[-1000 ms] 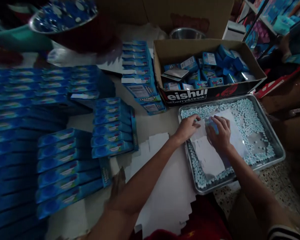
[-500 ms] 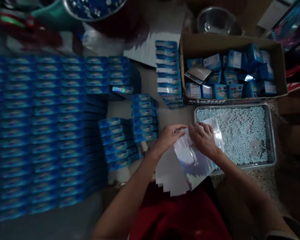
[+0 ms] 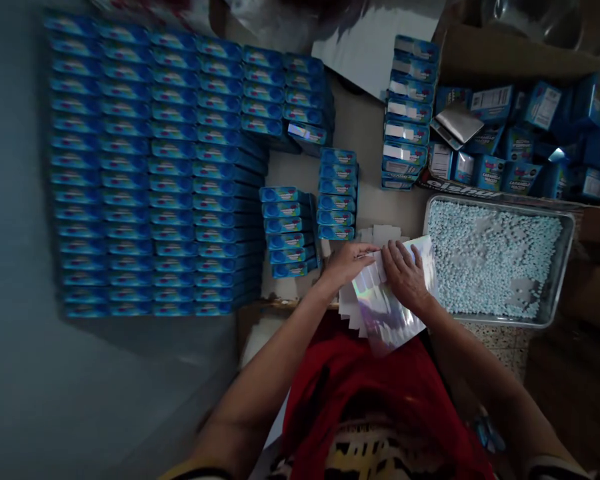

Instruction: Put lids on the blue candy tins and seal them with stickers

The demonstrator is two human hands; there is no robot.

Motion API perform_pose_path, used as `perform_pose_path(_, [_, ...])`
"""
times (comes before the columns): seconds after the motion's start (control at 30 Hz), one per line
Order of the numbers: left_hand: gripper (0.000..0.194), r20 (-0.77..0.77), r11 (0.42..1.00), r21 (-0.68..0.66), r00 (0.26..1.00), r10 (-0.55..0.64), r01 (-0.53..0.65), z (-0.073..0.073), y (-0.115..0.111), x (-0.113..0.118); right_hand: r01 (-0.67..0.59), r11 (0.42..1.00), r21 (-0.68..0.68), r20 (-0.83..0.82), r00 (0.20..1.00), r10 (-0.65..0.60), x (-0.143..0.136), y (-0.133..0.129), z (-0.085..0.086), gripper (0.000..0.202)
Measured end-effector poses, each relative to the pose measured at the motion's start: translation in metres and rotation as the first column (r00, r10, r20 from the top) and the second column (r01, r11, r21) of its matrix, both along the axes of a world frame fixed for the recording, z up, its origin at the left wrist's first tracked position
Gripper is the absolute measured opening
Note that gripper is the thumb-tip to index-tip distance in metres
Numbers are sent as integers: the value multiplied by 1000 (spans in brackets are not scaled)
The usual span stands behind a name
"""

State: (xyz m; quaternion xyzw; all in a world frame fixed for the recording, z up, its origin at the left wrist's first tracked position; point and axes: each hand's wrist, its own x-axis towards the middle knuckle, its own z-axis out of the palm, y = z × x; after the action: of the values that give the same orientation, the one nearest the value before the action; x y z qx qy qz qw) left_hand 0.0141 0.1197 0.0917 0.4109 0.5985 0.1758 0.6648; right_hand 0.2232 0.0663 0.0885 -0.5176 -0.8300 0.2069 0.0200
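Observation:
A shiny silver sheet [image 3: 387, 317] with a rainbow sheen lies slanted in front of my body, with small pale rectangles near its upper left corner. My left hand [image 3: 349, 264] is closed at that corner, its thumb and fingers pinching the edge. My right hand [image 3: 405, 275] lies flat on the upper part of the sheet, fingers stretched out and slightly apart. Several white paper pieces [image 3: 350, 308] stick out in steps from beneath the sheet. More white pieces [image 3: 386, 233] show just beyond my fingers.
Rows of blue boxes [image 3: 150, 180] fill the left, with smaller stacks [image 3: 286, 230] nearer my left hand. A metal tray [image 3: 563, 267] of pale blue pellets stands at right. Behind it, a cardboard carton [image 3: 500, 57] holds blue boxes. A column of boxes [image 3: 407, 110] stands beside the carton.
The view has shifted, so the boxes and tray sit differently in it. My right hand's fingers have gone from curled to flat on the sheet. My left hand stays at the sheet's corner.

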Motion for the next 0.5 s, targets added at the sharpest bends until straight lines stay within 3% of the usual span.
perform_pose_path(0.2, [31,-168,997,64,985,-29,40,-2,-4,-1,-34,999,23,10,999,34,4,-9,7,50])
perform_pose_path(0.37, [38,-269,982,139,959,-91,132,11,0,2,-10,989,145,36,999,5,1,9,13,44])
perform_pose_path(0.5, [39,-258,982,140,962,-90,129,10,2,6,-38,985,171,63,998,27,-9,23,3,48])
